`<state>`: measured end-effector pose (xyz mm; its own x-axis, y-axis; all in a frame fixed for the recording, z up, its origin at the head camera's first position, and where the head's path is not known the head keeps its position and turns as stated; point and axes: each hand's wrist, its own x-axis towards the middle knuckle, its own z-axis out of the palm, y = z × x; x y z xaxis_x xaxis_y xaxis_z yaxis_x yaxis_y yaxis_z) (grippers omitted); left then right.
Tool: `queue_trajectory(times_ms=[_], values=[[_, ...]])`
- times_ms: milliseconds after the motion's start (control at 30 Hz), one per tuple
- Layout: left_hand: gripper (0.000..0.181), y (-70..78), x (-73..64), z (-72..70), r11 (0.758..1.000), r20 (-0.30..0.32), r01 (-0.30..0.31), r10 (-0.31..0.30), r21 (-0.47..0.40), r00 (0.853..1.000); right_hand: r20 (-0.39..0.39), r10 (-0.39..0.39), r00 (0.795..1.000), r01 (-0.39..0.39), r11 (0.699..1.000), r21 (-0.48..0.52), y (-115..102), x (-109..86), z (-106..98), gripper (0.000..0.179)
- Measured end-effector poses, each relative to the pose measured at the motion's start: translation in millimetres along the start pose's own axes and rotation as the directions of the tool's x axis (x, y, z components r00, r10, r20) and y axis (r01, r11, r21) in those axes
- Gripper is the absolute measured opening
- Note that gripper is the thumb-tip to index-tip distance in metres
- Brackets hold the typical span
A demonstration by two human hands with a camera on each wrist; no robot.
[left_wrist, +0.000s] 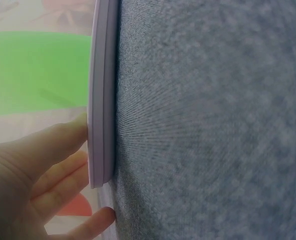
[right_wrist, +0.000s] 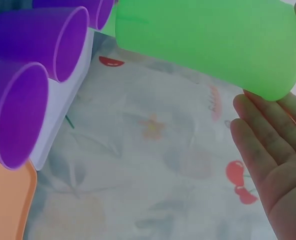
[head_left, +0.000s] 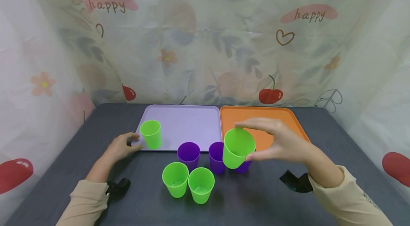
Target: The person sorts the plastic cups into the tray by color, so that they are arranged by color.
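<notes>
My right hand (head_left: 282,140) grips a green cup (head_left: 238,147) by its rim, thumb on the near side and fingers on the far side. The held cup (right_wrist: 208,45) is lifted and tilted, partly covering the purple cups behind it. My left hand (head_left: 120,147) is at the front left corner of the lilac tray (head_left: 187,126), its thumb against the rim in the left wrist view. Just beside that hand, another green cup (head_left: 153,138) stands on this tray.
Two green cups (head_left: 176,179) (head_left: 201,185) stand side by side on the dark table (head_left: 250,204). Behind them are purple cups (head_left: 188,154) (head_left: 216,158) (head_left: 242,167), the last mostly hidden. An orange tray (head_left: 256,112) adjoins the lilac one. A patterned curtain (head_left: 205,69) encloses the back and sides.
</notes>
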<state>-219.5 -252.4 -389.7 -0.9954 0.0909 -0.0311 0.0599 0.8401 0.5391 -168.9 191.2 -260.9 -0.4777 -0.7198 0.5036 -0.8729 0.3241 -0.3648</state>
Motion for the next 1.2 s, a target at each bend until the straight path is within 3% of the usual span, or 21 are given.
queue_trajectory(times_ms=[300,967,1200], values=[[0.049,-0.5,0.0,0.6,1.0,0.001,0.001,-0.001,-0.003,1.0,-0.022,0.015,1.0,-0.015,0.999,-0.034,7.9,11.9,-7.0,0.065],[0.048,-2.4,0.6,2.4,1.0,0.006,-0.002,0.002,-0.009,1.0,0.004,0.15,0.989,-0.15,0.988,0.034,18.6,35.1,-12.7,0.062],[0.047,-3.5,1.9,3.4,1.0,0.008,-0.002,0.003,-0.016,1.0,0.029,0.166,0.986,-0.167,0.984,0.061,24.6,48.8,-9.1,0.061]])
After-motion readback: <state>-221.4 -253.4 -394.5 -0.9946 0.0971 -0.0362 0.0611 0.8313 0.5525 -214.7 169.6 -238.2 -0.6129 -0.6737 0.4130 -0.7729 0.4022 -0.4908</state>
